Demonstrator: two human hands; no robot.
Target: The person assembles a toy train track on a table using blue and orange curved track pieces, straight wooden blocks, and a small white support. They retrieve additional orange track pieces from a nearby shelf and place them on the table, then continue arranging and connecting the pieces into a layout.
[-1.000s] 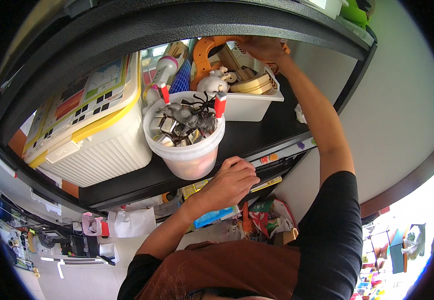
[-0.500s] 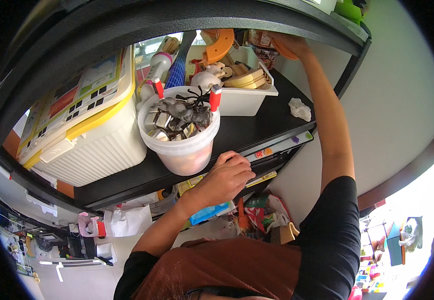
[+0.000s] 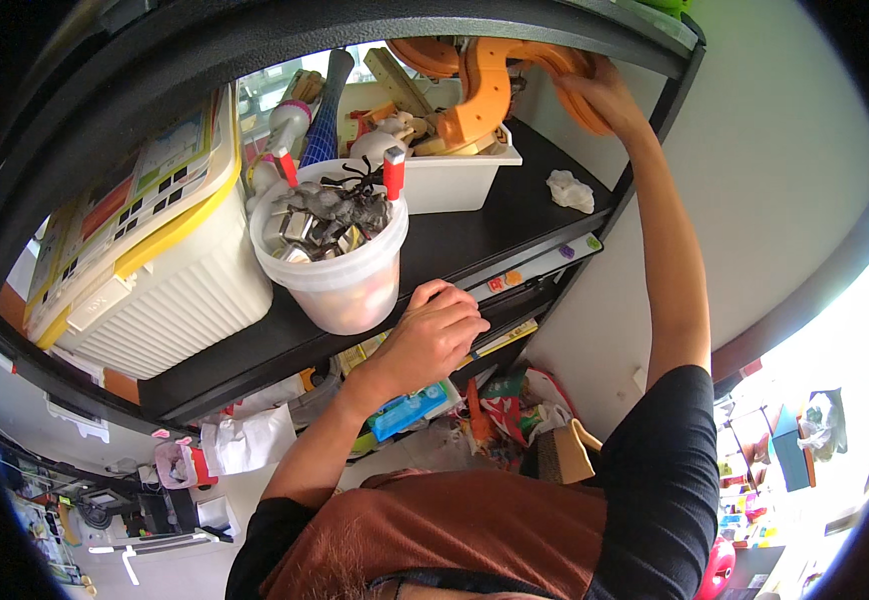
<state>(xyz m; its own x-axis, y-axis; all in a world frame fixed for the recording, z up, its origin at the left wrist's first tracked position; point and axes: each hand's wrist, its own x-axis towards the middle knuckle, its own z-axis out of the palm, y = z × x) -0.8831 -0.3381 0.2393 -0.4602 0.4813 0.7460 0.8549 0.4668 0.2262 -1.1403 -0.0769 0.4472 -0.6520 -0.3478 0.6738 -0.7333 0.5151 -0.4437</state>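
- The left hand (image 3: 438,332) is resting on the front edge of the black shelf (image 3: 475,225), fingers curled over the lip, gripping nothing else; it sits just beside the round white tub (image 3: 340,280).
- The right hand (image 3: 605,95) is reaching high, fingers closing around the orange curved piece (image 3: 490,85) close under the upper shelf board.
- Bare shelf is showing right of the white bin (image 3: 455,180), near a crumpled white wad (image 3: 570,190).
- The orange curved piece is thick, arched, leaning out of the white bin.

Bare shelf (image 3: 475,235) right of bucket (image 3: 340,270); bin (image 3: 455,180) blocks rear
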